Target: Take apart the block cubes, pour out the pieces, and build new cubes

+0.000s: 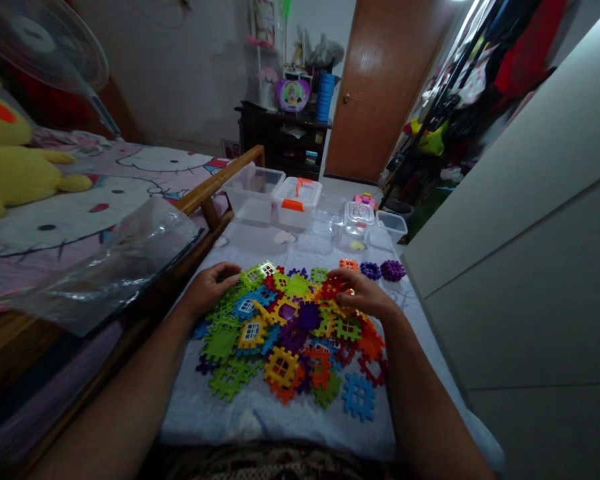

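Observation:
A heap of colourful plastic interlocking building tiles (pixel 309 315) lies on the cloth in front of me. Many have toothed edges, and some have window-like grids. My left hand (pixel 211 288) rests at the heap's left edge with its fingers stretched toward the green tiles (pixel 222 341). On the other side, my right hand (pixel 364 293) reaches over the heap, thumb and fingers apart around a red tile (pixel 331 289); no firm grip shows. A blue grid tile (pixel 359 396) lies at the near right. Purple ring-shaped pieces (pixel 393 270) sit beyond my right hand.
Clear plastic boxes (pixel 253 200) stand at the far end of the cloth, one with an orange-latched lid (pixel 300 193). A wooden bed rail (pixel 220 179) and a plastic bag (pixel 125 260) are on the left. A pale cabinet (pixel 520 267) borders the right.

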Motion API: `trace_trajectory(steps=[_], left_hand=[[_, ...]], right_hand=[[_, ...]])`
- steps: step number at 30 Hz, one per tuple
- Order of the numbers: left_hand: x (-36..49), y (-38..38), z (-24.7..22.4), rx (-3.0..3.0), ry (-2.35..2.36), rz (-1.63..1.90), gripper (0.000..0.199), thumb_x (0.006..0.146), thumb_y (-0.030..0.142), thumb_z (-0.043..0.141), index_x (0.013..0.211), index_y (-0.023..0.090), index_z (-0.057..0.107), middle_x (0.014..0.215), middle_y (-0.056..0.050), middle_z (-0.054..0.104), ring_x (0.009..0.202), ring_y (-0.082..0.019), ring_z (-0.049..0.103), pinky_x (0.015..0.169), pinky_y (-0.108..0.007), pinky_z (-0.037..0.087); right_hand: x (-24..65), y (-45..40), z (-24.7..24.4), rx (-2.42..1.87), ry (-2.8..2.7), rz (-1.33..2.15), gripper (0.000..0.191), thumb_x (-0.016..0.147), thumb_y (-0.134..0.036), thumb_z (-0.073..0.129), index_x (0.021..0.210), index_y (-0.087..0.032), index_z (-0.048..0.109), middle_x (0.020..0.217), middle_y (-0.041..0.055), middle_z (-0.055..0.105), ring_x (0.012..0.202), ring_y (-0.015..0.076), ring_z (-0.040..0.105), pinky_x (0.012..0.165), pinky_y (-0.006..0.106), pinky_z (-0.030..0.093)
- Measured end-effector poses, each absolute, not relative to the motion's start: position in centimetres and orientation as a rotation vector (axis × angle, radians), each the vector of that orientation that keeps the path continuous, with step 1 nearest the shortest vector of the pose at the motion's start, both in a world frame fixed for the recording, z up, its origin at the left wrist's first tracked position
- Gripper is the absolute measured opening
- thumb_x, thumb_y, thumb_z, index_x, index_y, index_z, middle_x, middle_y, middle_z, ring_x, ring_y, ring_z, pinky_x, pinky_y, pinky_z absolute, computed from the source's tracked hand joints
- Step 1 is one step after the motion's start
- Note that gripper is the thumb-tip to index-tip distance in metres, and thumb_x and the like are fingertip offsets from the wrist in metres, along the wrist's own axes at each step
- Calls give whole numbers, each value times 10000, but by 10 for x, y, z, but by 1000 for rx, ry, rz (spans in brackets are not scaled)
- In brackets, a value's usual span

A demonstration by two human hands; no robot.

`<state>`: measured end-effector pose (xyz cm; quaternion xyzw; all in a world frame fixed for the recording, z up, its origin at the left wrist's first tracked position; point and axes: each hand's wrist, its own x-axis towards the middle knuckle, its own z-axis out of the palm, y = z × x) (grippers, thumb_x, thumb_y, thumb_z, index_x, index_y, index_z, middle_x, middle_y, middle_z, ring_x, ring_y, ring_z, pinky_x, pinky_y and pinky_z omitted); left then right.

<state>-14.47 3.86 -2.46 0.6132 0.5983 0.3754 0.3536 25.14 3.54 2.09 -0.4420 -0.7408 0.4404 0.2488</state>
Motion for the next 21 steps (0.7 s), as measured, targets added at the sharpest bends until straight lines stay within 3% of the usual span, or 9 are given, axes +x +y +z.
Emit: trace_trajectory(steps=[3, 7, 17, 21], left_hand=[[-145, 39, -24, 1590, 1559, 959, 537, 719, 633, 685, 1011, 183, 701, 1016, -79, 753, 953, -273, 703, 888, -362, 541], [-144, 38, -22, 1599, 1563, 962, 538, 717, 642, 683, 1002, 186, 702, 1004, -74, 755, 944, -270, 704, 875, -356, 543], [-143, 36, -21, 1586, 1566, 964, 517, 717, 619, 685, 1000, 187, 698, 998, -70, 753, 939, -268, 702, 849, -345, 552], [-144, 37, -23, 1587, 1571, 960, 505, 722, 606, 687, 1009, 191, 700, 1002, -67, 753, 930, -265, 706, 846, -346, 552]], right_hand=[[255, 35, 23, -1271, -2151, 1046, 543, 711, -119, 615, 1241, -239, 617, 1256, 73, 657, 1127, 244, 615, 1009, 449, 480], [257, 33, 28, -1315, -2199, 1019, 557, 709, -124, 581, 1255, -226, 618, 1286, 89, 646, 1156, 271, 610, 1021, 482, 472], [251, 34, 26, -1318, -2146, 1000, 388, 779, -208, 624, 1166, -181, 630, 1198, 102, 676, 1078, 227, 644, 939, 405, 517], [247, 33, 26, -1326, -2129, 994, 374, 749, -158, 611, 1121, -178, 636, 1097, 79, 700, 969, 198, 663, 869, 372, 532]])
